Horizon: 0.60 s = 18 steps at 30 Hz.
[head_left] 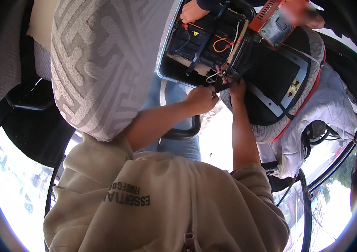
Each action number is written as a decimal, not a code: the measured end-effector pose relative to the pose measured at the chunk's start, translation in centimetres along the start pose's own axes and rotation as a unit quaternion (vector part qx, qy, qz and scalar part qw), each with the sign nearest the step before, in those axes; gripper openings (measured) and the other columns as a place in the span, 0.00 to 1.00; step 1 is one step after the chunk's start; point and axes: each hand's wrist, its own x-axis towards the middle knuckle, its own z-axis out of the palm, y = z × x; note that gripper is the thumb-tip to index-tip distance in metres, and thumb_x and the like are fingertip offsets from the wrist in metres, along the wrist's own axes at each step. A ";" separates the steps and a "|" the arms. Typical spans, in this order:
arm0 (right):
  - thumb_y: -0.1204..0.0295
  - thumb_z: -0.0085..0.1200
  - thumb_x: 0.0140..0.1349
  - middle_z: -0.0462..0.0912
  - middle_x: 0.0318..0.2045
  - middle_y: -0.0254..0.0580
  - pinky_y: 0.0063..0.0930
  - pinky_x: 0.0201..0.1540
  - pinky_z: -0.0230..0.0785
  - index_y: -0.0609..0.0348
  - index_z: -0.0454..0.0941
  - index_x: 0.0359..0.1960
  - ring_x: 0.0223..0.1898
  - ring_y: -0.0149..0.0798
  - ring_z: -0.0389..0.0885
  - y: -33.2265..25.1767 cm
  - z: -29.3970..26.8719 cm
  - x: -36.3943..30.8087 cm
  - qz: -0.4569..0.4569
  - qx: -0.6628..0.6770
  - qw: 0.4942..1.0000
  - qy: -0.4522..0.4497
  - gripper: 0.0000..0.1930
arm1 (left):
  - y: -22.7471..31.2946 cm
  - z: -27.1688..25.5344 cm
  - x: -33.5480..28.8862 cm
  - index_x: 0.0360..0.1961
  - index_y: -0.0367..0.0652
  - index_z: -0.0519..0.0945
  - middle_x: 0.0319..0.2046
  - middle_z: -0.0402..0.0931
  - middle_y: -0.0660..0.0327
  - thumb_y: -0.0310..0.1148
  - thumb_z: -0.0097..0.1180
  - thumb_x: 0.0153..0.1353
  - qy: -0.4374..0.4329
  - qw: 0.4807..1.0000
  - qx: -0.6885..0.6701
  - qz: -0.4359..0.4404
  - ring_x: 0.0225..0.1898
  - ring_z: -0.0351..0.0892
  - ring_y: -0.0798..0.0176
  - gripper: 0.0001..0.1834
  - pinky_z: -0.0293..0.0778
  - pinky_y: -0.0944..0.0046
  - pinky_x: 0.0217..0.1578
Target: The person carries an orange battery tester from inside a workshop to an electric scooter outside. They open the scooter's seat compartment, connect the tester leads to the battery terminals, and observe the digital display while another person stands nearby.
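Black batteries (189,40) sit in an open compartment with a pale rim (159,69), with a black strap lying across them. At its near right corner both of my hands meet. My left hand (201,100) is closed, its fingertips pinching one end of a dark strip (221,87). My right hand (237,89) is at the other end beside the cable ends, its fingers partly hidden. Close above them are red and white wires (213,77). An orange wire (221,44) loops over the batteries. Another person's hand (193,11) touches the batteries' far left side.
Top right, a second hand (300,14) is at an orange-red metal box (274,25). A patterned grey seat cushion (98,63) stands at left. On the right lies a black panel with a metal strip (289,86), above white cloth (325,101). A black bar (184,133) is below my hands.
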 end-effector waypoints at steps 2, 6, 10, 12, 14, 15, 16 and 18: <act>0.78 0.54 0.54 0.78 0.28 0.45 0.30 0.36 0.75 0.67 0.73 0.32 0.32 0.35 0.79 0.2 0.6 0.7 -0.009 -0.009 1.000 0.003 0.06 | -0.1 0.8 0.1 0.37 0.40 0.77 0.30 0.79 0.48 0.41 0.52 0.57 0.006 1.000 0.011 0.009 0.34 0.80 0.44 0.15 0.74 0.49 0.35; 0.81 0.51 0.52 0.77 0.29 0.49 0.35 0.39 0.79 0.71 0.70 0.30 0.31 0.40 0.80 0.0 2.3 1.0 0.043 0.058 0.997 0.022 0.05 | 0.5 1.0 -0.1 0.34 0.38 0.76 0.31 0.78 0.46 0.40 0.53 0.56 0.014 1.000 0.019 0.009 0.35 0.79 0.43 0.14 0.73 0.48 0.36; 0.78 0.51 0.54 0.76 0.28 0.47 0.32 0.35 0.79 0.71 0.69 0.31 0.30 0.37 0.80 0.4 2.7 0.9 0.061 0.114 0.991 0.032 0.07 | 0.6 0.6 0.2 0.35 0.38 0.75 0.30 0.78 0.45 0.39 0.53 0.55 0.017 0.999 0.043 -0.022 0.35 0.79 0.41 0.14 0.73 0.47 0.36; 0.79 0.51 0.53 0.76 0.28 0.46 0.33 0.35 0.79 0.69 0.68 0.30 0.30 0.37 0.80 0.3 3.2 0.5 0.066 0.108 0.991 0.039 0.07 | 0.6 0.5 0.2 0.35 0.38 0.75 0.29 0.78 0.45 0.39 0.52 0.56 0.005 0.999 0.042 -0.029 0.34 0.79 0.41 0.14 0.73 0.46 0.36; 0.81 0.53 0.52 0.76 0.27 0.45 0.36 0.38 0.81 0.67 0.67 0.29 0.30 0.39 0.80 0.0 3.6 0.8 0.070 0.080 0.994 0.027 0.07 | 0.5 0.6 0.2 0.34 0.37 0.75 0.29 0.78 0.45 0.39 0.52 0.56 0.009 0.999 0.036 -0.014 0.34 0.79 0.41 0.14 0.73 0.46 0.36; 0.80 0.53 0.54 0.75 0.29 0.46 0.36 0.38 0.81 0.67 0.65 0.31 0.31 0.41 0.80 0.0 3.4 0.3 0.000 -0.068 0.998 -0.011 0.08 | 0.4 0.8 0.0 0.33 0.37 0.74 0.26 0.78 0.46 0.39 0.50 0.56 0.013 0.999 0.044 -0.013 0.32 0.79 0.41 0.14 0.73 0.46 0.35; 0.79 0.54 0.55 0.76 0.28 0.46 0.35 0.38 0.81 0.67 0.67 0.31 0.32 0.41 0.81 3.5 2.7 1.5 0.022 0.016 0.999 0.033 0.08 | 1.0 0.8 0.1 0.33 0.36 0.74 0.25 0.78 0.45 0.39 0.50 0.56 0.005 0.999 0.051 0.001 0.31 0.79 0.41 0.14 0.73 0.46 0.35; 0.78 0.54 0.55 0.77 0.26 0.44 0.33 0.37 0.81 0.67 0.69 0.31 0.32 0.39 0.81 2.8 3.8 0.9 0.014 0.086 0.996 0.008 0.07 | 0.6 0.7 0.2 0.33 0.36 0.74 0.24 0.77 0.44 0.40 0.50 0.57 0.006 0.998 0.068 -0.005 0.30 0.78 0.40 0.15 0.74 0.46 0.33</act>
